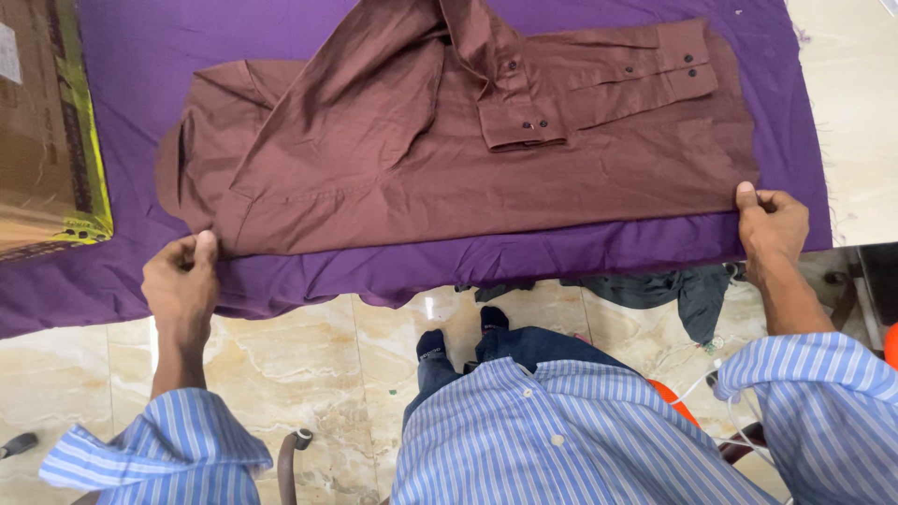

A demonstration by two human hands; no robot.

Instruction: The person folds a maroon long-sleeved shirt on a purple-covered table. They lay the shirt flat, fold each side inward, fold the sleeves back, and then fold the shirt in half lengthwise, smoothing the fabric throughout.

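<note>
A brown button-up shirt [449, 140] lies partly folded on a purple cloth [140, 56], its sleeves with dark cuff buttons laid across the body. My left hand [182, 281] pinches the shirt's near left corner at the cloth's front edge. Over at the near right corner, my right hand [772, 224] grips the shirt's edge between thumb and fingers. Both of my arms wear blue striped sleeves.
A cardboard box [42, 131] with yellow tape sits on the cloth at far left. Below the table edge is a beige marble floor [327, 355], with dark clothing [673, 290] in a heap and white cables at the right.
</note>
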